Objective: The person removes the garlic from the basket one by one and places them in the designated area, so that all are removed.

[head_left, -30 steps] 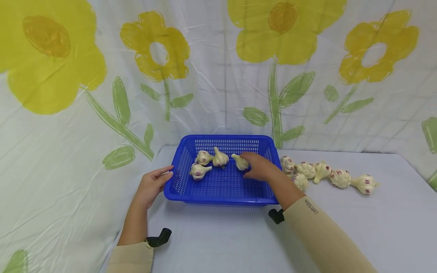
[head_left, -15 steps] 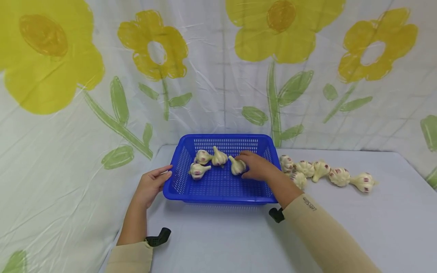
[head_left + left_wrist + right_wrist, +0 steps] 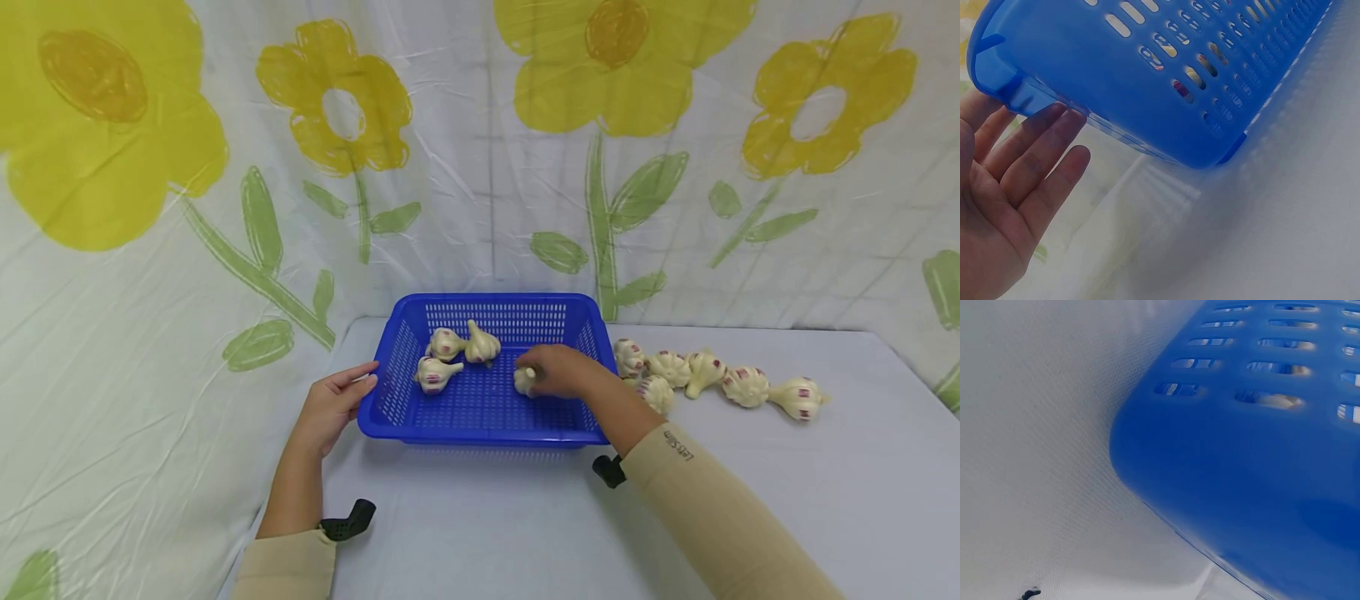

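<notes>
In the head view my right hand [image 3: 561, 371] reaches into the blue plastic basket [image 3: 480, 439] and pinches a garlic bulb [image 3: 524, 381], its stem pointing up and partly covered by my fingers. Three more garlic bulbs lie in the left part of the basket, one of them this tall-stemmed bulb [image 3: 482, 343]. At the basket's left side, my left hand [image 3: 335, 406] touches the rim with fairly straight fingers. The left wrist view shows those fingers [image 3: 1054, 181] spread under the rim, against the outer wall. My right hand is hidden behind the basket wall [image 3: 1241, 469] in the right wrist view.
Right of the basket, several garlic bulbs [image 3: 746, 387] lie in a loose row on the white-covered table [image 3: 480, 525]. A white curtain [image 3: 465, 208] with yellow flowers hangs close behind the basket and along the left side.
My right hand has lowered the garlic bulb in the basket and turned it from leaning left to stem up. The left hand keeps its place at the rim.
</notes>
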`<state>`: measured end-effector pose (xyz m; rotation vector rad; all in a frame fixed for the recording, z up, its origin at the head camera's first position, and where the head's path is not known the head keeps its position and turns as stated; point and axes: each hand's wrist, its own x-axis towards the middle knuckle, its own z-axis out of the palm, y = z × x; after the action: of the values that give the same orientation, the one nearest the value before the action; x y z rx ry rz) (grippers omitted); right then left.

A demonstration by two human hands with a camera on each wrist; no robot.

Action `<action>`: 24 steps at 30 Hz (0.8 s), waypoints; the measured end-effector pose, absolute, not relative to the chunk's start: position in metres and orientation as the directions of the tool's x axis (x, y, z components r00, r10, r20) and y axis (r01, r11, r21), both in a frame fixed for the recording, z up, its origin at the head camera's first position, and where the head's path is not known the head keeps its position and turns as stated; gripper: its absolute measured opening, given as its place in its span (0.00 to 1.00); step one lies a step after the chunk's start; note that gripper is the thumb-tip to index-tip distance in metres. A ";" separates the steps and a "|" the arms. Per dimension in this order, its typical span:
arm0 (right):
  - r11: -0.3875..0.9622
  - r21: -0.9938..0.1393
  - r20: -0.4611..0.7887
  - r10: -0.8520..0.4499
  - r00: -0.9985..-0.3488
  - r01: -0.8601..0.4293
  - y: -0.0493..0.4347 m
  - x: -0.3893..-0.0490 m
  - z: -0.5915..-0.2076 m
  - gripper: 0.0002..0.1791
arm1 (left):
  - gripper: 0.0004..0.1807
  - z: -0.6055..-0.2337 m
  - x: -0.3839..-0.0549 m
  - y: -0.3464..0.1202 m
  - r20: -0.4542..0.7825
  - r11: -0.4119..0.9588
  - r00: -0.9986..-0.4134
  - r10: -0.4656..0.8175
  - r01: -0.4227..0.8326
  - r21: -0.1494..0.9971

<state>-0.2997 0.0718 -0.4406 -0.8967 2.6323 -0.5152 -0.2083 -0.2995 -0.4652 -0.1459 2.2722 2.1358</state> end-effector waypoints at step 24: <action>0.797 -0.490 -0.255 -0.518 -0.817 -0.353 0.073 -0.299 -0.443 0.40 | 0.27 -0.466 -0.208 -0.299 -0.085 0.072 -0.994 -0.066 -0.089 0.993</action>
<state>-0.2992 0.0732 -0.4429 -0.6581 2.6070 -0.6044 -0.2082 -0.2995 -0.4663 -0.1655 2.2868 2.1223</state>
